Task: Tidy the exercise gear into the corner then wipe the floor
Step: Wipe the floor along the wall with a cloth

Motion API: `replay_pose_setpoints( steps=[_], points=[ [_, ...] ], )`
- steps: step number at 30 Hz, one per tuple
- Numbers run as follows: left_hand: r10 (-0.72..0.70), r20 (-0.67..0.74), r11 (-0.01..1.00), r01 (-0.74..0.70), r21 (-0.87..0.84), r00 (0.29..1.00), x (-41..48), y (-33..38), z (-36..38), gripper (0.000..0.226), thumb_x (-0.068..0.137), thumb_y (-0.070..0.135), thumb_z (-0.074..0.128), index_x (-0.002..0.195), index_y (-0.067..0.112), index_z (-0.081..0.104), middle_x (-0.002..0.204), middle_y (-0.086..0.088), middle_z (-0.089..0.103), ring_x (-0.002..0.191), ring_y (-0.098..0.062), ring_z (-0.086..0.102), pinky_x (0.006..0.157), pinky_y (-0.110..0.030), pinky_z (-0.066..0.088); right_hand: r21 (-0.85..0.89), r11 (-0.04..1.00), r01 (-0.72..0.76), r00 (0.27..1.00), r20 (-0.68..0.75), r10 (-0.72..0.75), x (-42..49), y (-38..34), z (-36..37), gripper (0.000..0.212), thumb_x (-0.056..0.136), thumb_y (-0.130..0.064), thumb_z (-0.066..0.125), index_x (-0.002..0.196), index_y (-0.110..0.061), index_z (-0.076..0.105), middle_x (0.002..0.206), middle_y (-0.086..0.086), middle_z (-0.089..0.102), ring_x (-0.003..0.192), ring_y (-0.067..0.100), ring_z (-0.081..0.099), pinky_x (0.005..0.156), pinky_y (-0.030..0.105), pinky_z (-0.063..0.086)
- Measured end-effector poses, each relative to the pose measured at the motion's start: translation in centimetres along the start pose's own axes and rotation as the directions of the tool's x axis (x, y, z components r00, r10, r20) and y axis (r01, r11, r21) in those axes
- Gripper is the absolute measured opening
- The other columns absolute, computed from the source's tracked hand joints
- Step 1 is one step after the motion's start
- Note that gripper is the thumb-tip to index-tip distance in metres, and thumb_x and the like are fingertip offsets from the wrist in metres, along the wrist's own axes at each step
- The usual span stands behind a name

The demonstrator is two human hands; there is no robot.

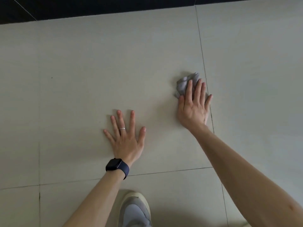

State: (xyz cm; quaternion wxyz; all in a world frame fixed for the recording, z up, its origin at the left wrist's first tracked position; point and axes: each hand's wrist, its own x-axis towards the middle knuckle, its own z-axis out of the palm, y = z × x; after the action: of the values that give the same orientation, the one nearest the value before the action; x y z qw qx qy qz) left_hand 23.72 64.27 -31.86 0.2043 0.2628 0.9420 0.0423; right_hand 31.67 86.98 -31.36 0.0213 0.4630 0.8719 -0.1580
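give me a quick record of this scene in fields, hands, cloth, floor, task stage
left hand: flat on the floor, fingers spread, holds nothing
left wrist: dark watch; ring on one finger
right hand: straight fingers pressing down on the cloth
cloth: grey, crumpled, on the tile just left of a grout line
shoe: bottom centre, between the arms
exercise gear: none in view
task stage: wiping the floor
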Motion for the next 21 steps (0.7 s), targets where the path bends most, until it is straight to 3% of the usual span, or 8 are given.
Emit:
replay_pose_setpoints(
  steps=[3, 6, 7, 10, 12, 15, 18, 21],
  points=[
    [0.067, -0.057, 0.996, -0.070, -0.053, 0.996, -0.1, 0.3, -1.4, 0.066, 0.094, 0.059, 0.027, 0.155, 0.036, 0.020, 0.167, -0.005, -0.002, 0.152, -0.027, -0.009, 0.116, -0.066, 0.003, -0.046, 0.902, 0.430, 0.900, 0.101, -0.424, -9.4, -1.4, 1.9, 0.064, 0.103, -0.035, 0.039, 0.160, -0.020, 0.012, 0.167, 0.008, 0.005, 0.154, 0.024, -0.001, 0.121, 0.056, 0.011],
    [0.203, -0.151, 0.978, -0.207, -0.008, 0.967, 3.1, 0.7, -3.7, 0.056, 0.094, 0.045, 0.036, 0.149, 0.032, 0.037, 0.165, -0.004, 0.015, 0.152, -0.028, 0.005, 0.114, -0.066, 0.010, -0.037, 0.472, 0.881, 0.462, 0.277, -0.842, -11.4, 0.7, 1.5, 0.066, 0.102, -0.038, 0.044, 0.159, -0.022, 0.016, 0.167, 0.003, 0.011, 0.154, 0.020, 0.006, 0.122, 0.049, 0.014],
    [0.218, -0.149, 0.975, -0.221, 0.002, 0.964, 4.7, 0.8, -4.5, 0.058, 0.094, 0.046, 0.036, 0.150, 0.033, 0.035, 0.165, -0.004, 0.014, 0.153, -0.028, 0.004, 0.115, -0.065, 0.009, -0.054, 0.419, 0.906, 0.417, 0.274, -0.866, -9.4, 1.4, 1.2, 0.062, 0.103, -0.040, 0.041, 0.159, -0.023, 0.018, 0.166, 0.002, 0.015, 0.153, 0.018, 0.010, 0.123, 0.048, 0.014],
    [0.214, -0.145, 0.977, -0.210, 0.047, 0.966, 9.2, 0.7, -6.2, 0.061, 0.095, 0.050, 0.032, 0.154, 0.037, 0.024, 0.166, -0.002, 0.005, 0.153, -0.026, 0.001, 0.116, -0.063, 0.004, -0.154, 0.693, 0.704, 0.710, 0.161, -0.686, -1.6, 1.2, -0.1, 0.057, 0.105, -0.044, 0.024, 0.158, -0.026, 0.013, 0.165, 0.001, 0.018, 0.152, 0.015, 0.013, 0.123, 0.047, 0.005],
    [0.206, -0.121, 0.976, -0.196, 0.090, 0.971, 12.0, 0.2, -6.9, 0.059, 0.099, 0.051, 0.030, 0.156, 0.041, 0.013, 0.166, 0.000, -0.004, 0.153, -0.023, -0.006, 0.117, -0.061, -0.001, -0.081, 0.963, 0.256, 0.965, 0.075, -0.250, 3.6, 1.0, -1.5, 0.059, 0.105, -0.045, 0.021, 0.159, -0.027, 0.004, 0.167, 0.001, 0.005, 0.153, 0.015, 0.000, 0.122, 0.048, -0.005],
    [0.156, -0.102, 0.981, -0.143, 0.128, 0.982, 16.1, -0.5, -8.1, 0.062, 0.099, 0.057, 0.025, 0.155, 0.045, 0.001, 0.165, 0.003, -0.014, 0.152, -0.021, -0.013, 0.118, -0.059, -0.006, 0.068, 0.975, -0.210, 0.977, 0.047, 0.207, 5.6, -1.0, -1.8, 0.064, 0.104, -0.040, 0.025, 0.160, -0.022, 0.000, 0.167, 0.005, -0.006, 0.153, 0.020, -0.009, 0.121, 0.056, -0.006],
    [0.118, -0.100, 0.985, -0.104, 0.137, 0.988, 20.1, -1.0, -8.9, 0.067, 0.095, 0.066, 0.018, 0.154, 0.046, -0.004, 0.165, 0.002, -0.015, 0.152, -0.021, -0.014, 0.118, -0.059, -0.006, -0.015, 0.998, 0.053, 0.999, -0.012, -0.053, 2.3, -3.7, 0.5, 0.062, 0.104, -0.039, 0.025, 0.160, -0.019, 0.007, 0.167, 0.006, 0.000, 0.154, 0.020, -0.005, 0.122, 0.054, -0.003],
    [0.136, -0.147, 0.988, -0.122, 0.099, 0.980, 22.4, -0.9, -9.2, 0.072, 0.089, 0.073, 0.014, 0.154, 0.047, -0.001, 0.166, 0.003, -0.010, 0.153, -0.020, -0.009, 0.120, -0.058, -0.001, -0.099, 0.863, 0.496, 0.868, 0.097, -0.487, 2.3, -2.7, 0.6, 0.059, 0.104, -0.043, 0.026, 0.159, -0.023, 0.019, 0.167, 0.001, 0.010, 0.154, 0.017, 0.005, 0.122, 0.053, 0.007]
  ],
)
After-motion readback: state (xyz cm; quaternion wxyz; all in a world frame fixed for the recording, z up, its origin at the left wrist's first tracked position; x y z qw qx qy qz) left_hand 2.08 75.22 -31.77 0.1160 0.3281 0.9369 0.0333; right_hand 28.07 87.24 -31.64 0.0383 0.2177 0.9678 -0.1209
